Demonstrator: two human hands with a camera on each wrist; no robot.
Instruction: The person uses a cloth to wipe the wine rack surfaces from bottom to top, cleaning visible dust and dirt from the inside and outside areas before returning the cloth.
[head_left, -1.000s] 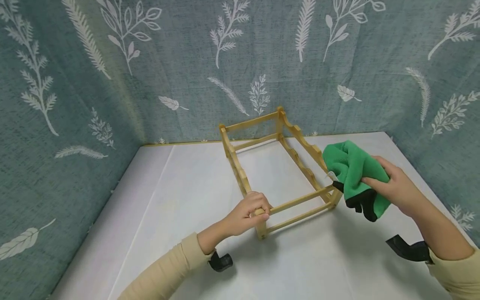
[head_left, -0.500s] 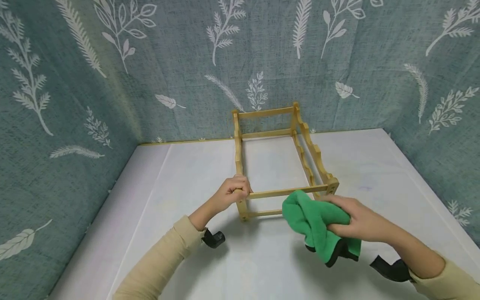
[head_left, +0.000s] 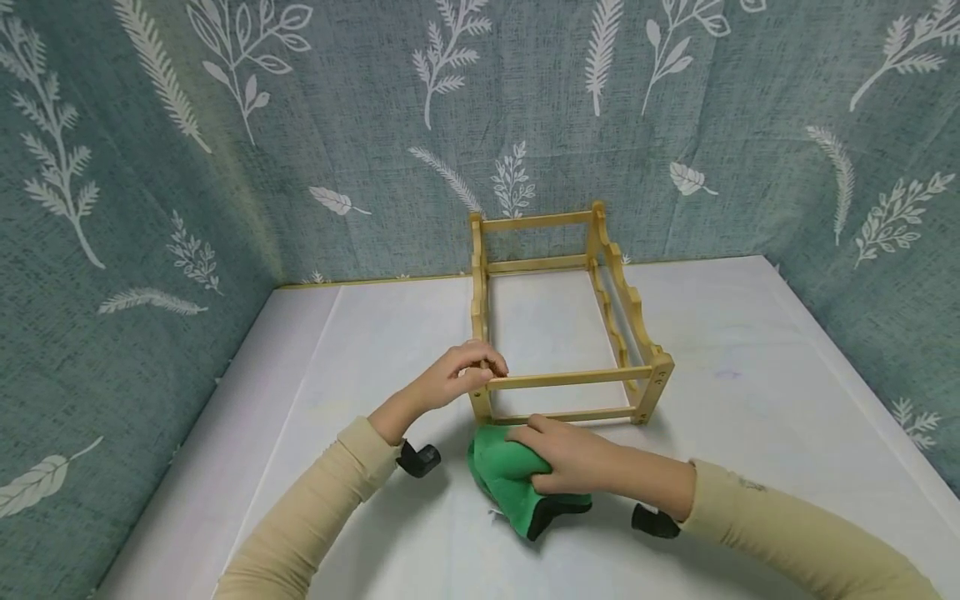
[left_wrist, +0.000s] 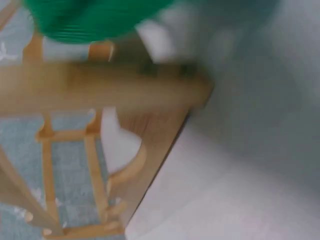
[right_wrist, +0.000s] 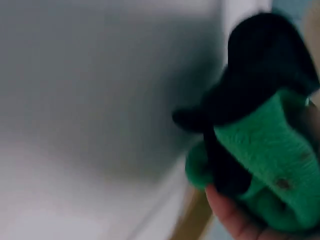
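A light wooden rack [head_left: 570, 377] with scalloped side rails stands on the white surface in the head view. At its near left corner, my left hand [head_left: 461, 375] holds the frame, fingers bent over the top and thumb by the front rail. My right hand [head_left: 573, 454] grips a bunched green cloth [head_left: 510, 471] with black edging, low in front of the rack's near left leg. Dark marks show on the cloth [right_wrist: 280, 160] in the right wrist view. The blurred left wrist view has the rack's beam [left_wrist: 100, 90] below the green cloth [left_wrist: 95, 20]; the left hand is out of that view.
Teal fabric [head_left: 360, 150] with white leaf prints hangs behind and at both sides. The white table surface [head_left: 375, 333] extends around the rack. A black wrist strap piece [head_left: 418, 458] hangs under the left cuff, another [head_left: 655, 521] by the right.
The rack has swung straighter and settled further back. My right hand has carried the cloth from the rack's right side leftward and down to its near left leg. The left hand's hold looks looser.
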